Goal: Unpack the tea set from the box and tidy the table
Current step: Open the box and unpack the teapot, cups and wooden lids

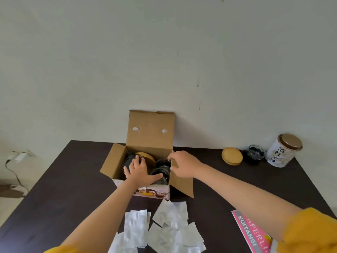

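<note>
Mustard-yellow sleeves (pixel 310 232) are pushed up near the elbows, leaving forearms and both hands bare of rings.

My table (pixel 54 189) is dark brown wood grain, its far edge pushed against a plain pale wall (pixel 164 52) marked with a few small brownish drips. Daylight falls soft and even. To my left, a white plug (pixel 19 156) sits in the wall, its cable (pixel 15 175) trailing down toward the pale floor (pixel 7 203).

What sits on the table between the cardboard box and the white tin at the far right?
In the head view, between the box and the tin lie a round wooden lid and a small dark glass cup, on the dark table.
</note>
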`<action>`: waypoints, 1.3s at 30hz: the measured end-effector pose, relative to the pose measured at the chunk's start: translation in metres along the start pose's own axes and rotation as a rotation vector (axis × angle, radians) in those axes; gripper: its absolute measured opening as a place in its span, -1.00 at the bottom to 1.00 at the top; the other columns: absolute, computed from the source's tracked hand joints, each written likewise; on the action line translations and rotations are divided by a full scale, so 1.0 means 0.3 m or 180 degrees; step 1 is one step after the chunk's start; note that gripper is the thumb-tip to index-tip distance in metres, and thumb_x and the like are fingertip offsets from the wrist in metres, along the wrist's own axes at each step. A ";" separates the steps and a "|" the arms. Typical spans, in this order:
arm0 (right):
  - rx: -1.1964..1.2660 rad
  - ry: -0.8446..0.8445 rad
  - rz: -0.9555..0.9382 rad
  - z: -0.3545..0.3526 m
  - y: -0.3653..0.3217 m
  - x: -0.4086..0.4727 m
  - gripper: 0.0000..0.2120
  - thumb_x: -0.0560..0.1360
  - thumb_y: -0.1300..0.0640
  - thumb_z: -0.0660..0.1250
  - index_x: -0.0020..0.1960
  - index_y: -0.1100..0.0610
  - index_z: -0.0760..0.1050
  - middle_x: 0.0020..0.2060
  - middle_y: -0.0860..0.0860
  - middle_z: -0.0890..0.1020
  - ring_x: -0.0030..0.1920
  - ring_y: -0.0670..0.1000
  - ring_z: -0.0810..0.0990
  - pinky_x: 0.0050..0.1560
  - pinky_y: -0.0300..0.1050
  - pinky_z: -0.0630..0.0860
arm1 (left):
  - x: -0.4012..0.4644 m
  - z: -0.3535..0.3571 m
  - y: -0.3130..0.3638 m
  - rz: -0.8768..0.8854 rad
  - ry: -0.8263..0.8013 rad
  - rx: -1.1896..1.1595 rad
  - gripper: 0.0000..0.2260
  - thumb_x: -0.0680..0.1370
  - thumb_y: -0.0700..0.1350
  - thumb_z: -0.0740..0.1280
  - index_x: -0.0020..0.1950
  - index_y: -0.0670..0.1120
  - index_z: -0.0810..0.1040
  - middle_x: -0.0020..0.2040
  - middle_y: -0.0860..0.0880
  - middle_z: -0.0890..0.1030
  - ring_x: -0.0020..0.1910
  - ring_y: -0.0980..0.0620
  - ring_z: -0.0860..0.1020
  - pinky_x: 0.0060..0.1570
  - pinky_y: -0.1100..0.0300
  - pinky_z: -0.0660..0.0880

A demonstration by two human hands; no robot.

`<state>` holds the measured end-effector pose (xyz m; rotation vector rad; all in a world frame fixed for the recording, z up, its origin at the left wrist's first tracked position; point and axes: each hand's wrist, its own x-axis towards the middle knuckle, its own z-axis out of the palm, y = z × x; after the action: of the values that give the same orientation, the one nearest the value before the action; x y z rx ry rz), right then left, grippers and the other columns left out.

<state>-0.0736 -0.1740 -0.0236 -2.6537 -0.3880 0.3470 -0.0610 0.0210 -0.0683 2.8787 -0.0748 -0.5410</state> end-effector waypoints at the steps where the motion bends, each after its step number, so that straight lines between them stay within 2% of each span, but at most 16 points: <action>1: 0.0018 -0.0023 0.0057 0.022 -0.031 0.018 -0.62 0.53 0.10 0.30 0.33 0.11 0.42 0.19 0.06 0.54 0.17 0.08 0.52 0.11 -0.01 0.54 | 0.000 -0.015 -0.031 0.0107 -0.0075 0.0051 -0.08 0.43 0.39 0.21 0.56 -0.07 -0.12 0.57 -0.10 -0.17 0.53 -0.19 -0.13 0.43 -0.27 -0.17; 3: -0.0056 -0.0102 0.0197 0.064 -0.086 0.052 -0.66 0.52 0.08 0.31 0.27 0.11 0.46 0.11 0.07 0.58 0.08 0.09 0.56 0.06 -0.02 0.56 | -0.001 -0.028 -0.094 0.0352 -0.0234 0.0164 -0.14 0.48 0.29 0.25 0.56 -0.03 -0.17 0.57 -0.03 -0.22 0.54 -0.14 -0.15 0.40 -0.30 -0.21; 6: -0.0447 -0.0225 0.0408 0.103 -0.160 0.089 -0.72 0.51 0.01 0.32 0.14 0.14 0.51 0.00 0.09 0.60 -0.02 0.10 0.59 -0.05 0.00 0.58 | -0.006 -0.016 -0.156 0.0661 -0.0352 0.0199 -0.12 0.50 0.23 0.27 0.54 -0.01 -0.27 0.54 0.01 -0.32 0.53 -0.07 -0.25 0.39 -0.29 -0.25; 9: -0.0833 -0.0452 0.0602 0.128 -0.221 0.107 -0.63 0.51 -0.12 0.33 0.11 0.16 0.51 -0.04 0.09 0.61 -0.06 0.08 0.58 -0.18 -0.11 0.43 | 0.000 0.003 -0.182 0.0838 -0.0295 0.0149 -0.09 0.49 0.23 0.30 0.54 -0.01 -0.29 0.53 0.01 -0.35 0.52 -0.04 -0.29 0.41 -0.26 -0.24; 13: -0.1077 -0.0597 0.0817 0.169 -0.249 0.140 -0.51 0.40 -0.27 0.39 0.08 0.12 0.50 -0.06 0.07 0.61 -0.04 0.08 0.57 -0.11 -0.09 0.40 | 0.010 0.019 -0.200 0.0973 -0.0284 0.0240 0.00 0.44 0.24 0.35 0.53 -0.02 -0.32 0.52 0.00 -0.38 0.50 -0.03 -0.34 0.40 -0.25 -0.28; 18: -0.1130 -0.0286 0.0839 0.180 -0.253 0.152 -0.59 0.36 -0.23 0.42 -0.03 0.09 0.50 -0.17 0.02 0.58 -0.07 0.07 0.57 -0.12 -0.08 0.38 | 0.012 0.026 -0.208 0.0999 -0.0222 0.0346 0.03 0.41 0.26 0.36 0.52 -0.03 -0.34 0.52 -0.01 -0.39 0.50 -0.03 -0.36 0.39 -0.24 -0.30; 21: -0.1079 0.0141 0.0800 0.168 -0.248 0.143 -0.52 0.32 -0.24 0.43 0.05 0.08 0.50 -0.05 0.03 0.59 0.00 0.08 0.55 -0.09 -0.08 0.37 | 0.009 0.024 -0.215 0.1015 -0.0212 0.0341 0.03 0.41 0.26 0.36 0.53 -0.04 -0.33 0.52 -0.01 -0.39 0.49 -0.03 -0.36 0.40 -0.24 -0.30; 25: -0.0573 0.0648 0.0831 0.103 -0.247 0.104 -0.34 0.30 -0.22 0.44 0.30 0.06 0.41 0.17 0.07 0.48 0.15 0.13 0.49 0.11 0.03 0.48 | -0.001 0.019 -0.216 0.0985 -0.0218 0.0307 0.06 0.39 0.30 0.37 0.53 -0.04 -0.32 0.52 -0.01 -0.38 0.49 -0.04 -0.36 0.40 -0.24 -0.30; 29: -0.0047 0.1041 0.0905 0.039 -0.184 0.023 -0.31 0.31 -0.17 0.45 0.37 0.02 0.35 0.15 0.04 0.39 0.14 0.08 0.47 0.05 0.00 0.55 | -0.011 0.021 -0.205 0.0842 -0.0202 0.0242 0.14 0.29 0.49 0.27 0.53 -0.03 -0.33 0.52 0.01 -0.38 0.50 -0.01 -0.35 0.37 -0.28 -0.32; 31: 0.0072 0.1083 0.1018 0.025 -0.123 -0.027 -0.30 0.32 -0.13 0.46 0.38 0.02 0.33 0.15 0.03 0.37 0.16 0.08 0.44 0.03 -0.04 0.54 | -0.021 0.021 -0.186 0.0718 -0.0055 0.0239 0.17 0.21 0.61 0.09 0.53 -0.05 -0.33 0.53 0.01 -0.36 0.51 0.00 -0.33 0.34 -0.31 -0.35; 34: 0.0032 0.0942 0.1309 0.030 -0.004 -0.112 -0.27 0.30 -0.10 0.48 0.39 0.03 0.32 0.19 0.05 0.35 0.21 0.10 0.40 0.04 -0.02 0.53 | -0.042 0.024 -0.132 0.0448 0.0186 0.0239 0.19 0.17 0.65 -0.11 0.53 -0.13 -0.29 0.54 -0.08 -0.31 0.51 -0.05 -0.33 0.35 -0.29 -0.36; 39: -0.0042 0.0668 0.1803 0.059 0.218 -0.262 -0.26 0.32 -0.07 0.47 0.41 0.08 0.29 0.26 0.08 0.36 0.25 0.14 0.41 0.06 0.01 0.53 | -0.081 0.050 -0.001 -0.0158 0.0323 0.0205 0.26 0.16 0.66 -0.10 0.50 -0.25 -0.30 0.51 -0.26 -0.33 0.47 -0.22 -0.38 0.40 -0.27 -0.27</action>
<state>-0.1380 -0.2494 -0.0544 -2.7348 0.4380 0.2263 -0.0893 0.0206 -0.0734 2.9723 -0.0049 -0.4075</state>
